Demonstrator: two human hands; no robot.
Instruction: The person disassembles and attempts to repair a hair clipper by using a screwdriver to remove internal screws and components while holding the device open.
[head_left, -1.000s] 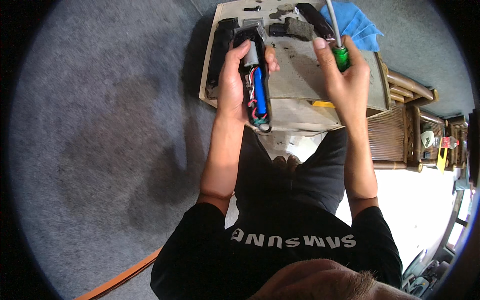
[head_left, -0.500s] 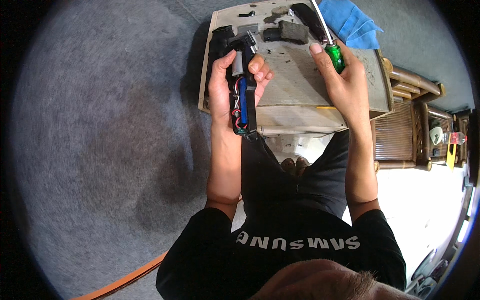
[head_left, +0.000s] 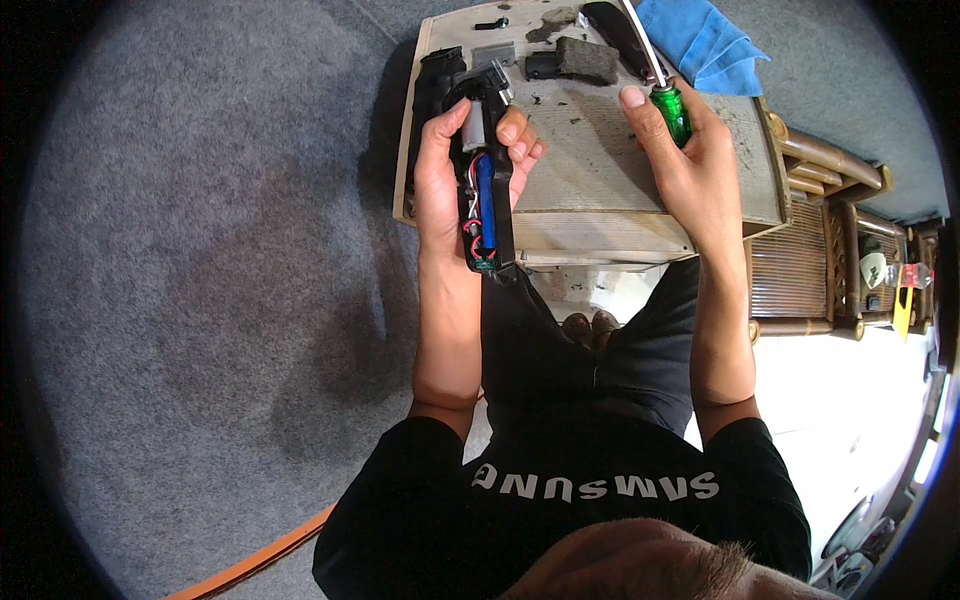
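A hair clipper (head_left: 487,205) with its body opened up is gripped in my left hand (head_left: 437,170), blade end pointing away from me. Its inside shows a silver motor, a blue battery and red and white wires. My right hand (head_left: 697,185) is closed round the green handle of a screwdriver (head_left: 671,117), whose shaft points up and away from the clipper. A long black casing (head_left: 436,85) lies on the small wooden table (head_left: 590,180), just beyond my left hand.
At the table's far side lie a grey block-shaped brush (head_left: 587,61), a dark elongated piece (head_left: 612,35), a small black part (head_left: 491,24) and a blue cloth (head_left: 705,45). Dark debris is scattered about. A bamboo bench (head_left: 790,270) stands to the right.
Almost nothing differs. The clipper in my left hand has tilted very slightly, and the view has shifted a little.
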